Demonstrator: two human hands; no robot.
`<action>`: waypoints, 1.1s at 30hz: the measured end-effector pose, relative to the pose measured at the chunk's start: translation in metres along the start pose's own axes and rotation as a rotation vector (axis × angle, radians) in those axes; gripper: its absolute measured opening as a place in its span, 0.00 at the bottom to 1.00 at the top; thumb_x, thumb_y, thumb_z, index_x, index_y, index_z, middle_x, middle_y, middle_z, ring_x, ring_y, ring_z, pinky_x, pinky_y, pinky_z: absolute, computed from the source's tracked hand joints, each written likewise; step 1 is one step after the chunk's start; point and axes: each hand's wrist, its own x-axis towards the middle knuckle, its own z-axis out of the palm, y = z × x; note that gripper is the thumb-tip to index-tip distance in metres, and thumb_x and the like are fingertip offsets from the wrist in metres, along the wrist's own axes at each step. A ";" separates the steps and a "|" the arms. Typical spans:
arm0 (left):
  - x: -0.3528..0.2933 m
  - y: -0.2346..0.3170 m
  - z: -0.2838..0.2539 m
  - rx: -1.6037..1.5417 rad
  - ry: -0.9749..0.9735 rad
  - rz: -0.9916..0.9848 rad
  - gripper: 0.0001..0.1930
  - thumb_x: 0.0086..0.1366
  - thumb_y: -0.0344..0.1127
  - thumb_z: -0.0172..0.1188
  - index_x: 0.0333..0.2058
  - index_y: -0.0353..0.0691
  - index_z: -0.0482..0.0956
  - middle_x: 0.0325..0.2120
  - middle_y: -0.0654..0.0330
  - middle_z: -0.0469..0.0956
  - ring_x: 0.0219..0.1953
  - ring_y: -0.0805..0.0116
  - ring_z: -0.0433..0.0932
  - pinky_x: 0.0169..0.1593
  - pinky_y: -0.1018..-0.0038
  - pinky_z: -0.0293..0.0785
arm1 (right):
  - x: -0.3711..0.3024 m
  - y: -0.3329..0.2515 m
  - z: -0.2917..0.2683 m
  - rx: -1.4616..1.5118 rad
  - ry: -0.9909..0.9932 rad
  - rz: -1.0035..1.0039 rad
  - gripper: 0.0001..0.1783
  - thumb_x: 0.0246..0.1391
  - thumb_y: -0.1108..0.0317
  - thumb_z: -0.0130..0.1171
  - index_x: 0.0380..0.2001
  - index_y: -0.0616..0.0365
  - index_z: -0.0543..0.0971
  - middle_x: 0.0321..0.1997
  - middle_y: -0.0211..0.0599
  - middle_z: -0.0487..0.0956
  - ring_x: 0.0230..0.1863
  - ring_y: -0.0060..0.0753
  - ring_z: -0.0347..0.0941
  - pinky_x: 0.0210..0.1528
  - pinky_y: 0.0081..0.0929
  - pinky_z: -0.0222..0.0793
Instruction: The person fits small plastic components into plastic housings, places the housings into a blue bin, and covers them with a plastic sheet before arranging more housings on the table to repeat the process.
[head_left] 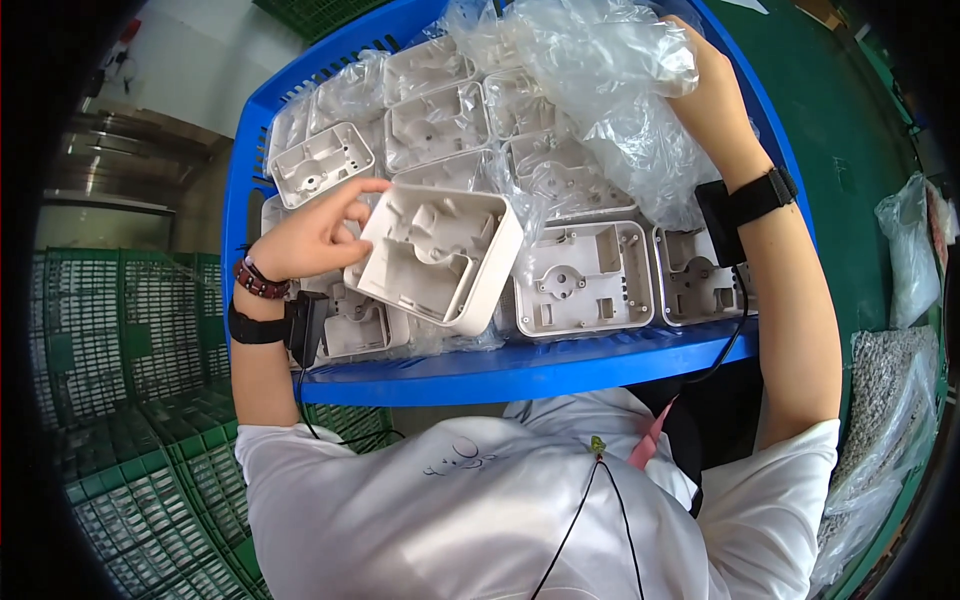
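My left hand (318,228) grips a white plastic housing (437,252) by its left wall, fingers and thumb closed on the edge. The housing is tilted, its hollow inside turned up toward me, above the near side of a blue crate (520,378). At the far right of the crate, my right hand (702,90) is closed on crumpled clear plastic film (610,85); part of its fingers is hidden behind the film. Beneath and around lie more white housings (583,278) in rows, several of them under clear film.
Green slatted crates (150,330) stand at the left. A green surface (835,150) runs along the right, with a clear bag (908,245) and a bag of small grey pieces (885,410). Thin cables hang from devices strapped to both my wrists.
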 end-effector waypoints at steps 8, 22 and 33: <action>0.013 0.005 0.007 0.453 -0.423 -0.243 0.18 0.54 0.29 0.55 0.44 0.37 0.64 0.21 0.61 0.76 0.20 0.76 0.76 0.24 0.82 0.68 | 0.000 0.002 0.004 -0.077 0.065 -0.038 0.27 0.41 0.74 0.61 0.49 0.61 0.69 0.43 0.44 0.76 0.46 0.39 0.72 0.48 0.26 0.65; 0.022 -0.031 -0.003 0.322 0.069 -0.304 0.10 0.62 0.39 0.50 0.28 0.39 0.69 0.21 0.62 0.76 0.20 0.77 0.71 0.24 0.79 0.65 | -0.004 0.006 0.008 -0.043 0.004 -0.053 0.27 0.42 0.74 0.60 0.49 0.60 0.69 0.43 0.44 0.76 0.46 0.40 0.72 0.49 0.26 0.65; 0.006 -0.087 -0.068 0.097 1.070 0.199 0.11 0.63 0.37 0.48 0.29 0.35 0.73 0.20 0.68 0.68 0.21 0.80 0.64 0.26 0.82 0.61 | 0.002 -0.030 0.001 -0.179 -0.080 -0.134 0.21 0.38 0.73 0.57 0.41 0.60 0.73 0.38 0.46 0.76 0.41 0.46 0.72 0.42 0.31 0.67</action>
